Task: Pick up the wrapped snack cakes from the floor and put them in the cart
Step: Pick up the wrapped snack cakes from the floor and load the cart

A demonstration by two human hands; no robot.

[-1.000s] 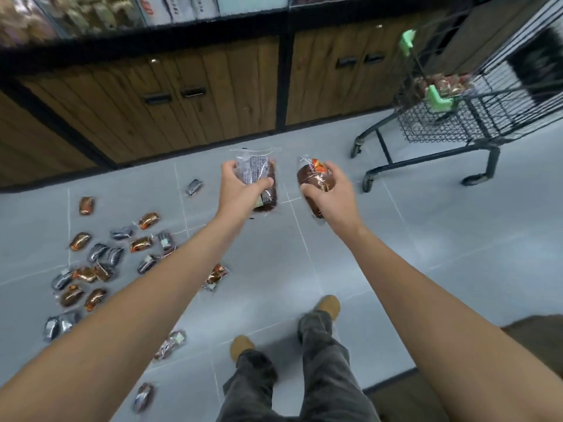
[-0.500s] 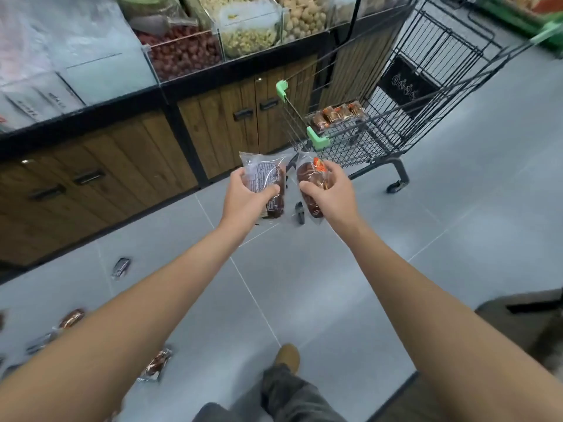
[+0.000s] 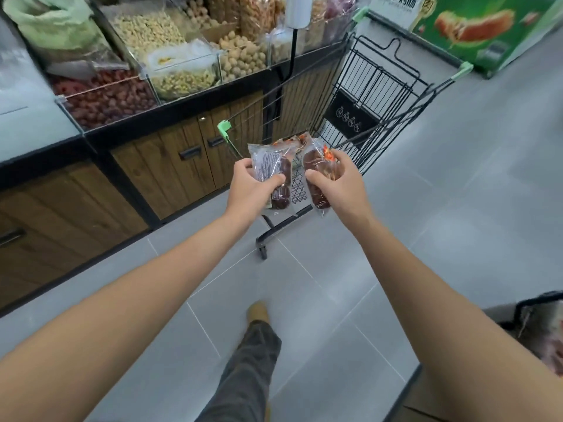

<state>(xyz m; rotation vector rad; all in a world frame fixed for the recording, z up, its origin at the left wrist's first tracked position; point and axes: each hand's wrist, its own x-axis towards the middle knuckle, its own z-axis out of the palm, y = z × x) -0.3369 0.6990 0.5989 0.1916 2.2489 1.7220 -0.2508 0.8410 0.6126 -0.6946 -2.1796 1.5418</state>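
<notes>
My left hand [image 3: 249, 185] grips a clear-wrapped brown snack cake [image 3: 271, 169] with its printed label facing me. My right hand [image 3: 338, 181] grips a second wrapped snack cake [image 3: 318, 172] with orange print. Both hands are held side by side over the near end of the black wire cart [image 3: 377, 95], which has green corner caps. A few more wrapped cakes [image 3: 294, 140] lie in the cart just beyond my hands, mostly hidden by the packs I hold.
A wooden cabinet [image 3: 170, 159] with clear bulk bins of nuts and dried goods [image 3: 182, 65] runs along the left. A green display box [image 3: 484, 28] stands at the far right. Grey tiled floor [image 3: 441, 208] surrounds the cart. My foot [image 3: 257, 310] is below.
My view turned right and moved closer to the cart. The scattered cakes on the floor have left the view. Both hands, each holding a cake, now hover over the cart's near end.
</notes>
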